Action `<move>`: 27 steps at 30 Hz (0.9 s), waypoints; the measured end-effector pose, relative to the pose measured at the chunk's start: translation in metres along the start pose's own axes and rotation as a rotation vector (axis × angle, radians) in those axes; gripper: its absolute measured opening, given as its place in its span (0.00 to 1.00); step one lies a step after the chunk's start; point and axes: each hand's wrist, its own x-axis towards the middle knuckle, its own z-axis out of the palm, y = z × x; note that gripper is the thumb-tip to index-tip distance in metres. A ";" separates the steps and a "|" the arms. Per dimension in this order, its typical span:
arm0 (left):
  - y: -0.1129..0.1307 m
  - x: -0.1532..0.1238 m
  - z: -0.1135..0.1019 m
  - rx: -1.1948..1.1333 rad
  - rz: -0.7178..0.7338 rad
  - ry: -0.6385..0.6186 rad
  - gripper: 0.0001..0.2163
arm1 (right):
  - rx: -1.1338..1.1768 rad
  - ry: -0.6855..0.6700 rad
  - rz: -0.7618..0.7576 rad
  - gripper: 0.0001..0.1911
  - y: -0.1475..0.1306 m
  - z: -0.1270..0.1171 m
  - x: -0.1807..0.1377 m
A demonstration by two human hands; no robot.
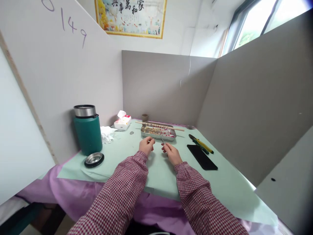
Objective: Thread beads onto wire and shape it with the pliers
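Note:
My left hand (146, 145) is closed in a pinch above the pale green tabletop; what lies between its fingertips is too small to make out. Opposite it, my right hand (172, 153) is closed on a thin grey metal tool (162, 140) that looks like tweezers, its end pointing up and away toward the tray. Just beyond both hands stands a shallow metal tray (168, 138) with small gold and pink-red pieces in it. A wooden stick (180, 129) lies across the tray, with small pieces along its middle.
On the left stand a green flask (88, 135), its lid (94, 159), crumpled tissue (107, 133) and a tissue pack (122, 122). To the right lie a black phone-like slab (201, 157) and yellow-green pliers (201, 144). A small cup (145, 117) is behind the tray. Grey partitions (168, 86) enclose the table.

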 end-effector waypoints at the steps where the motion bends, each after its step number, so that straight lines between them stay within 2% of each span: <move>1: 0.001 0.000 0.000 0.008 0.005 0.005 0.09 | -0.017 0.006 -0.024 0.21 0.000 0.001 -0.001; 5: 0.002 -0.001 0.000 0.056 0.048 0.026 0.09 | -0.077 0.040 -0.082 0.21 -0.002 0.002 -0.005; 9: 0.000 0.000 0.001 0.073 0.067 0.026 0.09 | -0.118 0.090 -0.054 0.21 -0.002 0.002 -0.005; 20: -0.015 0.006 0.004 0.222 0.170 0.052 0.10 | -0.228 0.123 -0.090 0.20 0.000 0.002 -0.005; 24: -0.012 0.006 0.003 0.180 0.148 0.034 0.09 | -0.214 0.158 -0.069 0.20 0.004 0.001 -0.002; 27: -0.008 0.005 0.002 0.049 0.087 -0.043 0.09 | -0.087 0.133 -0.022 0.21 0.007 0.001 0.000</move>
